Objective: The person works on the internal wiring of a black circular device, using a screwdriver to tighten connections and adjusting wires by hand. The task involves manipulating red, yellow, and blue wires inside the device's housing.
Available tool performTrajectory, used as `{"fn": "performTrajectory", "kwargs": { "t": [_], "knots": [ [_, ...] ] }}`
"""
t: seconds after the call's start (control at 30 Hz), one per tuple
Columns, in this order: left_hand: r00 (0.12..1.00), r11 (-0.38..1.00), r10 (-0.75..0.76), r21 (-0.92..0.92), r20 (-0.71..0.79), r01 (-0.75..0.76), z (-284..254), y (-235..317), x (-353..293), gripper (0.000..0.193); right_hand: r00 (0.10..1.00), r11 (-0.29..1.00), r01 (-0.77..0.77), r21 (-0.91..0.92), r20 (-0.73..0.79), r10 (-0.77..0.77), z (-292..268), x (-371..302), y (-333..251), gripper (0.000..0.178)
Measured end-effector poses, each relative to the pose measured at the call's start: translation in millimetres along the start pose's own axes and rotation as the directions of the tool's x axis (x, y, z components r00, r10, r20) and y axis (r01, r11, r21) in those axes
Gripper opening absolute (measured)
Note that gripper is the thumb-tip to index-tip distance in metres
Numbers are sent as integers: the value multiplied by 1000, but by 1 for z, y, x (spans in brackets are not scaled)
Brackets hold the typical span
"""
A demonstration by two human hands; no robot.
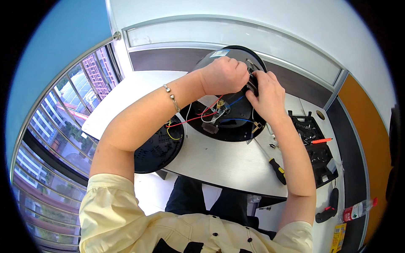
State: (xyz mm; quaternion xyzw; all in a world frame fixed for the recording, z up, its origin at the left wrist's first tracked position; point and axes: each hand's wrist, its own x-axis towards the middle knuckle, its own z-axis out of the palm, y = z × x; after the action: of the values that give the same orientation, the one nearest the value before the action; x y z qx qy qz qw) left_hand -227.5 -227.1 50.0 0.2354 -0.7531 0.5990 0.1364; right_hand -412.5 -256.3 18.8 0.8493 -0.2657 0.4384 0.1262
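A round black appliance point(236, 131) stands tilted at the back of the white table, its underside open and facing me. Red, blue and white wires point(213, 113) run loose around its middle. My left hand point(226, 76) is closed in a fist over its upper part; whatever it holds is hidden. My right hand point(269, 96) curls its fingers and thumb around a dark handle-like part point(252, 84) at the appliance's right side. Left of it, partly behind my left forearm, lies a round black cover point(158, 147) with a yellow-green wire, joined by a red wire.
A yellow-and-black screwdriver point(277, 170) lies at the table's front. To the right are an open black tool case point(304, 128), an orange pen-like tool point(322, 141), a black-and-red tool point(331, 208), a bottle point(357, 210) and a yellow box point(338, 237). A partition point(177, 58) stands behind.
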Motion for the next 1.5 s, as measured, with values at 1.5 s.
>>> {"fn": "performTrajectory", "kwargs": {
  "t": [1.5],
  "knots": [
    [994, 996, -73, -64, -76, 68, 6, 0, -6, 13, 780, 854, -206, -477, 447, 437, -68, -199, -24, 16]
  ]
}}
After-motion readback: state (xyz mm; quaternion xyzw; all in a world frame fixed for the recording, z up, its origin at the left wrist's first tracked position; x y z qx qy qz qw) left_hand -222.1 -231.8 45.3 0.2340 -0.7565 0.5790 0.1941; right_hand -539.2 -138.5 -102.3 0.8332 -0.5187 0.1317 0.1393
